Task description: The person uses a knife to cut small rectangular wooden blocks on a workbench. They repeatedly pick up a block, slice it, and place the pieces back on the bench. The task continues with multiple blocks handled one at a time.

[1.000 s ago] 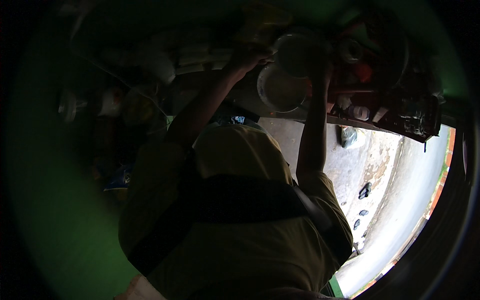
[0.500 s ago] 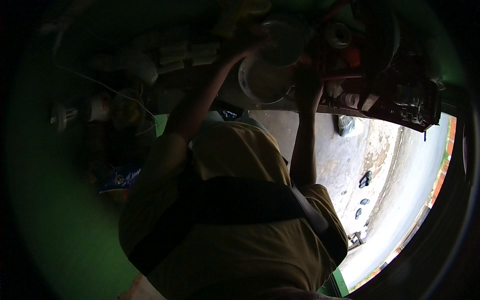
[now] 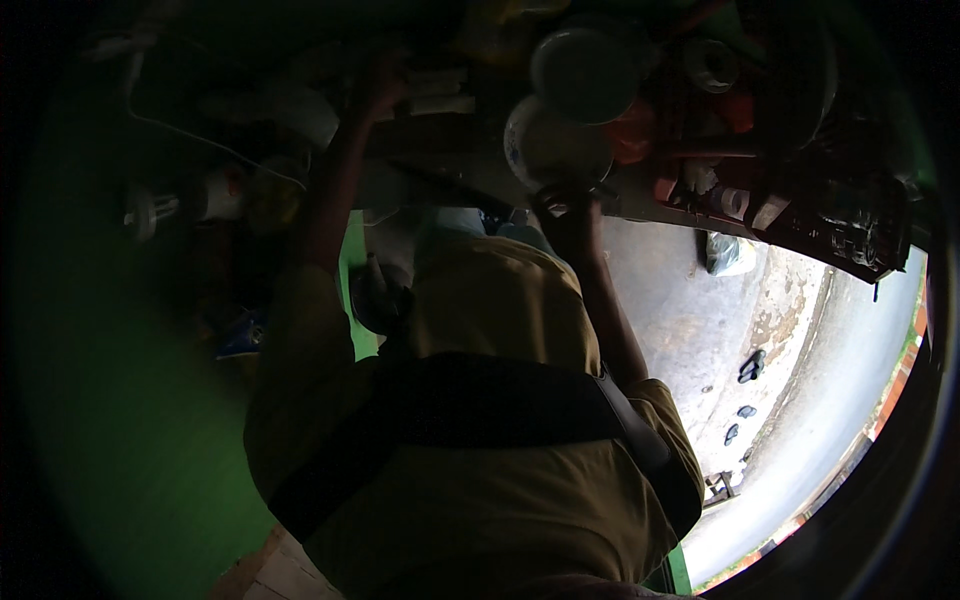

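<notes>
My left hand (image 3: 385, 82) is raised beside some pale stacked bars (image 3: 440, 103) on the dark counter; shadow hides whether it grips anything. My right hand (image 3: 568, 210) is curled at the near edge of a pale round bowl (image 3: 550, 140), around something dark that I cannot make out. Just behind that bowl sits a second round vessel or lid (image 3: 583, 75), grey in the dim light. A reddish, glossy bag (image 3: 630, 130) lies to the right of both.
At left hang or stand jars (image 3: 222, 192) and a white cord (image 3: 200, 140) against green surfaces. A red rack (image 3: 820, 215) with small containers fills the right. Below are a plastic bag (image 3: 728, 254), dark sandals (image 3: 750, 367) and sunlit pavement (image 3: 810, 380).
My left hand has moved leftward, away from the round vessels to the pale bars. My right hand has dropped down and left to the lower bowl's near edge.
</notes>
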`<state>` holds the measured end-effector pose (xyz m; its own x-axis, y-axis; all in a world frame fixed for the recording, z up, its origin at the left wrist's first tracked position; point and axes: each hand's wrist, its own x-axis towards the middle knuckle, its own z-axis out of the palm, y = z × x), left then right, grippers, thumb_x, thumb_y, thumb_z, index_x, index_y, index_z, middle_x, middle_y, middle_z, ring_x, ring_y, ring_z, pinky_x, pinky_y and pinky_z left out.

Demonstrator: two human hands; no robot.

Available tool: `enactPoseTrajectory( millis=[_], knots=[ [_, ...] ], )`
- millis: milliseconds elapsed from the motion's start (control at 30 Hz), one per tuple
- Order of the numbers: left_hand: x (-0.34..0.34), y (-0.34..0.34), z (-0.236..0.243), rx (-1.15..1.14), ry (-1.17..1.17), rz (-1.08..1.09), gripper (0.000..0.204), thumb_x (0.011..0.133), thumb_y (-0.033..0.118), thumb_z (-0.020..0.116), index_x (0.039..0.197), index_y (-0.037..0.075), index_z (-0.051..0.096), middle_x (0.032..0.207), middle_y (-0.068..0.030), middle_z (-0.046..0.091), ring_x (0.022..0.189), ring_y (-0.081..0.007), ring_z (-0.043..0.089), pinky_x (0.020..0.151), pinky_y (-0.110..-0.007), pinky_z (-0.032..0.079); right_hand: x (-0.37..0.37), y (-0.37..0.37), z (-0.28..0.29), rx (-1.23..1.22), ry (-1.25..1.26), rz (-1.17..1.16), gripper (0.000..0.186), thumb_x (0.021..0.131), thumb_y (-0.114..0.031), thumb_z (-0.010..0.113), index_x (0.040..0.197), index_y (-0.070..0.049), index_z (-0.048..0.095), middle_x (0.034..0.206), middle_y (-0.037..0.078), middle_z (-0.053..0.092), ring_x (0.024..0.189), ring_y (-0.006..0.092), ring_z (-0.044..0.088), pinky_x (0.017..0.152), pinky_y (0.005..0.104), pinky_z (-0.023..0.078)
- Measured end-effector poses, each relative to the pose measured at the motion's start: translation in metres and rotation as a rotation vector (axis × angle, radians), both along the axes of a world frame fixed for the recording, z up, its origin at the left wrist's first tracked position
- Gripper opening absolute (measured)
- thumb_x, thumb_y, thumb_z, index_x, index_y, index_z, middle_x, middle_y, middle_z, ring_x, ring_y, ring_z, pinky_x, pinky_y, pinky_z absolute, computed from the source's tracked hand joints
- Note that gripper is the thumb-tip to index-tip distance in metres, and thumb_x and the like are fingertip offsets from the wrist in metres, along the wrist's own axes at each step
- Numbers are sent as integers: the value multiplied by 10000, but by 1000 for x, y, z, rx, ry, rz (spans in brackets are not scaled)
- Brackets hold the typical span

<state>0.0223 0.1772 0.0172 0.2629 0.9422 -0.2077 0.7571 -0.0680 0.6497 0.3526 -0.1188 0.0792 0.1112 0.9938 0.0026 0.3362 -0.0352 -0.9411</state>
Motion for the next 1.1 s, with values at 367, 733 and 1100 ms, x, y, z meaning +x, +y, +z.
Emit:
enactPoseTrajectory(
  millis=[367, 733, 1100],
  knots=[
    [45, 13, 9, 450, 179, -432, 224, 898, 260, 781, 1068, 115, 777, 1060, -142, 748, 1014, -352, 719, 902, -462, 567, -46, 4, -20, -6, -171, 297, 367, 834, -136, 806, 1190, -94, 727, 1143, 160, 723, 1075, 386, 678, 941, 480, 547],
    [46, 20, 5, 254, 185, -454, 199, 902, 228, 774, 1050, 97, 752, 1024, -153, 751, 969, -338, 726, 854, -460, 574, -68, -2, -58, 121, -485, 297, 430, 851, -146, 758, 1265, -86, 659, 1278, 163, 637, 1261, 382, 570, 1055, 524, 498],
    [27, 12, 27, 104, -408, -154, 343, 1092, 330, 601, 1264, 33, 586, 1113, -114, 736, 996, -225, 707, 904, -393, 552, -90, 11, -93, 203, -698, 238, 360, 836, -180, 729, 1188, -103, 717, 1192, 178, 649, 1150, 389, 589, 993, 520, 505]
  ],
)
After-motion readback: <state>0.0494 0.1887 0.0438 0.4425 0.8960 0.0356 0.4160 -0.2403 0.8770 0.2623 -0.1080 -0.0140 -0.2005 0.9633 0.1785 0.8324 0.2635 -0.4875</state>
